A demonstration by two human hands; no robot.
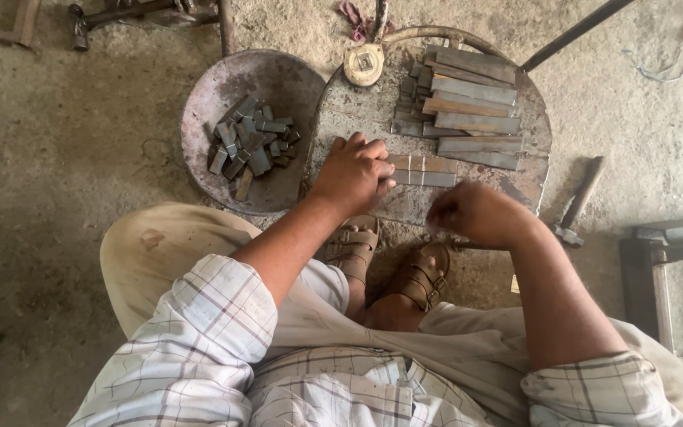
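My left hand [353, 174] presses down on the near end of flat metal strips [424, 171] that lie on a round metal work plate [357, 111]. Its fingers are curled over the strips. My right hand [474, 212] hovers at the plate's near edge with its fingers closed; what it grips is hidden, possibly a thin rod [468, 246] below it. A stack of longer flat metal bars [468, 107] lies on the far right of the plate.
A shallow round pan [199, 119] on the left holds several short cut metal pieces [250, 146]. A tape measure [364, 63] sits at the plate's far edge. A hammer [579, 205] lies on the ground to the right. My sandalled feet [393, 265] rest below the plate.
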